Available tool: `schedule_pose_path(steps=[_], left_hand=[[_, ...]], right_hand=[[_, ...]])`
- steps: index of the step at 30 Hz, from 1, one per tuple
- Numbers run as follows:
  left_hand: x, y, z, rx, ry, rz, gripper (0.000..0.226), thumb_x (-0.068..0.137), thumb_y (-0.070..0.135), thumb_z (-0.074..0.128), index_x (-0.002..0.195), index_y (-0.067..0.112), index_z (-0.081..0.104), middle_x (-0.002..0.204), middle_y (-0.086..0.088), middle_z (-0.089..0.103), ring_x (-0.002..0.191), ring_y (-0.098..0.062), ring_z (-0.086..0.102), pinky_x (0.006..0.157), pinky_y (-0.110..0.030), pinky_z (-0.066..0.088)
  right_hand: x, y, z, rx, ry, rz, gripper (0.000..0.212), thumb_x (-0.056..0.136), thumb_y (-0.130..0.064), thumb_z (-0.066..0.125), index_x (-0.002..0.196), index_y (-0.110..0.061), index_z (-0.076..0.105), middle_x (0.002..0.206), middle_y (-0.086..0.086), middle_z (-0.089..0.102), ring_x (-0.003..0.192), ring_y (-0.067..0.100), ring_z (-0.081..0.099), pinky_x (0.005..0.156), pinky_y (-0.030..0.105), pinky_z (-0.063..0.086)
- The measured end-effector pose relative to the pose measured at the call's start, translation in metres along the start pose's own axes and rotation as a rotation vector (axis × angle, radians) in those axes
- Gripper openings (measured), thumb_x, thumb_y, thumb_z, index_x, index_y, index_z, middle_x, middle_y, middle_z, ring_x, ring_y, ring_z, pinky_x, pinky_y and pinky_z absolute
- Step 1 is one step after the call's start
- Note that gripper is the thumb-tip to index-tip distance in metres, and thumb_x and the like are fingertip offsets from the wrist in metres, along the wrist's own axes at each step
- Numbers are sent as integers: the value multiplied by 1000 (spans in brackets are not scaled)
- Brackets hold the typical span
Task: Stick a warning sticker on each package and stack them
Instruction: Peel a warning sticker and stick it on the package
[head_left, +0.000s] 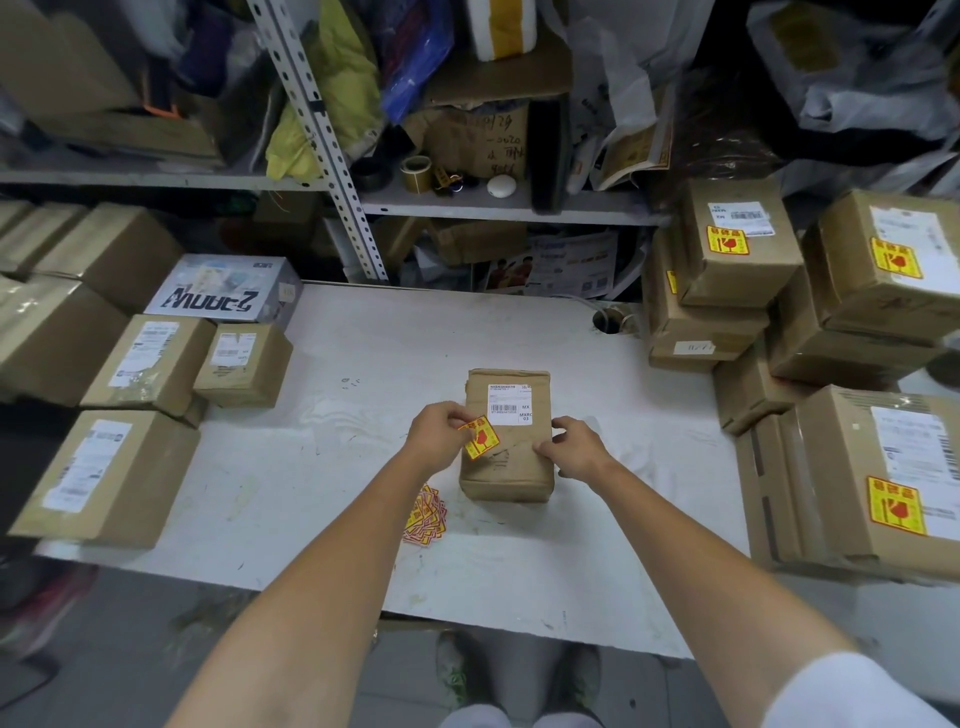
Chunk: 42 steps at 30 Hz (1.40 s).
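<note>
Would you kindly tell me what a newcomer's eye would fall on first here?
First, the yellow-and-red warning sticker, pinched by the left hand over the brown package at the centre of the white table, the right hand resting on its right edge. Next, the stickered boxes stacked at right.

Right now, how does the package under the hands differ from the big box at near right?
Centre package: smaller, alone mid-table, warning sticker pinched in the left hand, not yet flat. Near-right box: bigger, among other boxes, its own sticker stuck flat. Both are brown cardboard with white labels.
</note>
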<state>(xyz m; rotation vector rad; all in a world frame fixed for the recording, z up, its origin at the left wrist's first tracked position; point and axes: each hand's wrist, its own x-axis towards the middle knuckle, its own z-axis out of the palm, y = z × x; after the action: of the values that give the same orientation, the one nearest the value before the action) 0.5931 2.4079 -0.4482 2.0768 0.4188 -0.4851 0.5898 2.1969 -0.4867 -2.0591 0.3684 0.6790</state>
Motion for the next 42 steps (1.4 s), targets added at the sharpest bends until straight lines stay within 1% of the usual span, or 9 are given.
schedule_pose_path(steps=[7, 10, 14, 20, 30, 35, 38, 40, 42], left_hand=[[-2, -1, 0, 6, -19, 47, 11, 94, 14, 63, 95, 23, 69, 110, -4, 64, 104, -24, 58, 84, -36, 53], [-1, -1, 2, 0, -50, 54, 16, 96, 12, 60, 100, 23, 70, 112, -2, 63, 108, -22, 57, 82, -31, 53], [4, -8, 6, 35, -77, 56, 20, 96, 11, 60, 110, 20, 72, 118, -3, 65, 111, -21, 57, 95, -34, 51], [12, -18, 18, 50, -58, 61, 32, 91, 14, 68, 122, 24, 68, 123, -4, 62, 105, -21, 57, 92, -32, 53], [13, -30, 31, 160, 34, 118, 35, 90, 14, 68, 123, 29, 67, 122, -1, 61, 104, -21, 59, 95, -38, 52], [14, -30, 30, 242, 67, 145, 55, 88, 20, 71, 140, 26, 52, 134, -2, 51, 114, -21, 56, 96, -35, 50], [18, -34, 24, 137, 86, 47, 80, 79, 29, 81, 147, 27, 39, 143, -2, 38, 119, -23, 54, 98, -39, 49], [20, -36, 22, 61, 62, -3, 88, 78, 33, 82, 150, 24, 33, 145, -3, 44, 120, -25, 55, 99, -43, 49], [19, -36, 26, 19, 3, -1, 81, 79, 34, 81, 147, 20, 40, 140, -3, 53, 116, -20, 56, 96, -37, 48]], right_hand=[[4, 2, 5, 18, 15, -12, 48, 91, -19, 66, 137, -14, 52, 119, 9, 68, 109, 27, 64, 97, 45, 53], [5, 2, 6, 14, 15, -7, 49, 92, -19, 66, 138, -14, 50, 121, 9, 68, 110, 28, 63, 98, 45, 52], [6, 4, 7, 16, 19, -8, 48, 92, -21, 66, 137, -15, 51, 120, 7, 68, 108, 26, 63, 97, 45, 53], [8, 7, 9, 34, 33, -19, 45, 92, -20, 65, 135, -15, 52, 119, 6, 67, 107, 25, 64, 95, 45, 54], [8, 8, 11, 74, 45, -15, 44, 93, -19, 65, 135, -16, 53, 119, 3, 66, 108, 22, 63, 95, 44, 55], [10, 11, 12, 84, 45, -14, 48, 92, -21, 66, 137, -17, 52, 118, 4, 66, 107, 23, 64, 94, 46, 55], [9, 11, 12, 98, 48, -12, 47, 92, -20, 66, 137, -17, 52, 120, 3, 65, 108, 23, 64, 93, 46, 55], [9, 10, 12, 101, 46, -16, 45, 93, -19, 64, 136, -18, 51, 122, 3, 64, 108, 23, 64, 93, 46, 56], [9, 10, 13, 107, 48, -19, 45, 93, -18, 64, 136, -18, 52, 123, 3, 64, 107, 23, 64, 93, 47, 56]])
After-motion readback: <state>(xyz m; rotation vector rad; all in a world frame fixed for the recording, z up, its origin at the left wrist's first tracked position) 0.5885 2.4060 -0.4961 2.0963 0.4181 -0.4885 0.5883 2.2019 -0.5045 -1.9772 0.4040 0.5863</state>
